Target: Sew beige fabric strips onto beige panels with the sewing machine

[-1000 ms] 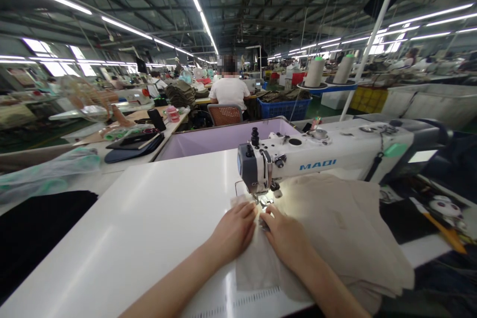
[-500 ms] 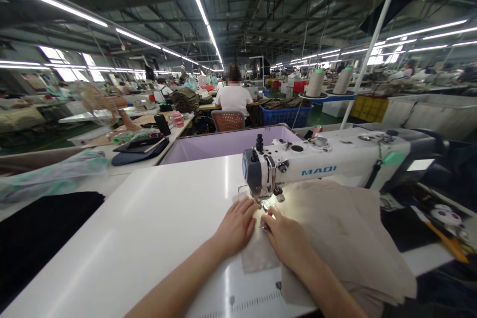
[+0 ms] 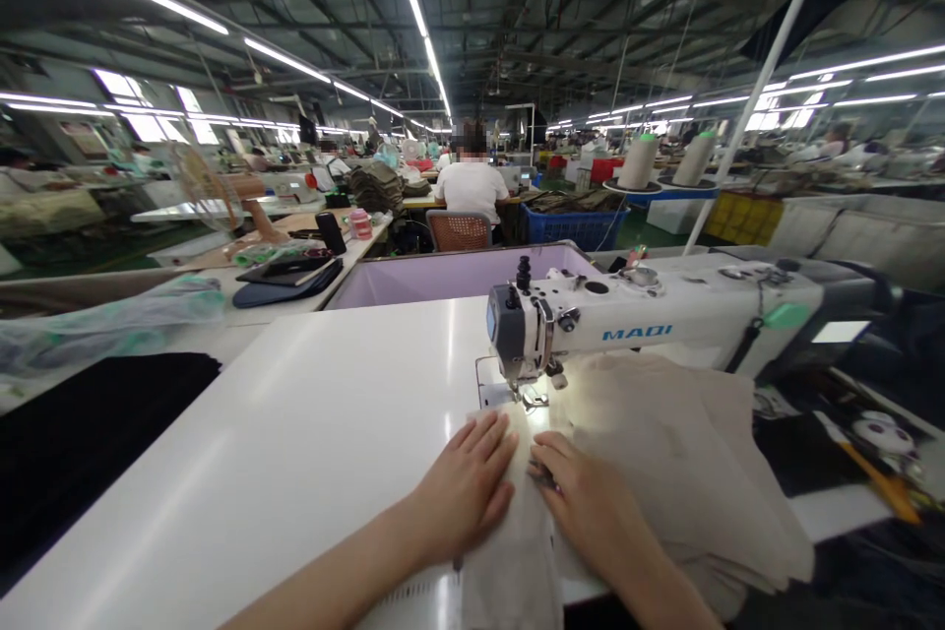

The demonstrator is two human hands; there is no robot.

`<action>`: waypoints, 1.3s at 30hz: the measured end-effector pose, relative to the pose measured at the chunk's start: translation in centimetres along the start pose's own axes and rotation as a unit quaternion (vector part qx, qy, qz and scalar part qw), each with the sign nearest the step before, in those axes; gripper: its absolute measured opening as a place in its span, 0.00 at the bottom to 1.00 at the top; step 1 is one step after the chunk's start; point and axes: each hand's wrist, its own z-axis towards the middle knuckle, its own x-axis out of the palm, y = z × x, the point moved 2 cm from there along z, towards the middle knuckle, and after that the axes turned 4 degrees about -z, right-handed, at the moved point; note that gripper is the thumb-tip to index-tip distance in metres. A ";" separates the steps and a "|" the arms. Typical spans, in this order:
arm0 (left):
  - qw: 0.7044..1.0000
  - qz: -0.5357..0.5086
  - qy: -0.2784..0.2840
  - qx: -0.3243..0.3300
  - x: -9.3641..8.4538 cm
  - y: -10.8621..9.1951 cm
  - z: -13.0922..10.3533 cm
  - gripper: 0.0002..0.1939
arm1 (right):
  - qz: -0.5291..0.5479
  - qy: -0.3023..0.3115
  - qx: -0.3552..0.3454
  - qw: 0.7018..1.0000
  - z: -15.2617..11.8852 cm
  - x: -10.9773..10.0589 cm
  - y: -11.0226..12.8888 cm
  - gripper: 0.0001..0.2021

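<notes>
A white worktable is spreading out under and to the left of the sewing machine. A lilac-lined bin is standing beyond the sewing machine's head, and a person in a white shirt is sitting farther beyond it, back turned. A broad beige cloth is lying in folds in front of and below the sewing machine's arm. A narrow pale panel is running from near the sewing machine's presser foot toward the near edge; whether it is joining the broad cloth, I cannot tell.

The left hand is lying palm down on the panel, near side of the sewing machine's head, its fingers slightly spread and its thumb held apart. The right hand is resting just to the right, curling its fingers and pinching a small dark metal tool.

As for progress, the panel is apparently being smoothed or lined up in front of the sewing machine's foot. No finished seam is showing clearly, so how much stitching is done or left cannot be judged.
</notes>
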 end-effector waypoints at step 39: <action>1.000 -0.010 0.025 0.011 -1.1 -1.7 0.8 0.23 | 0.001 0.003 -0.006 1.000 0.8 0.9 0.0 0.19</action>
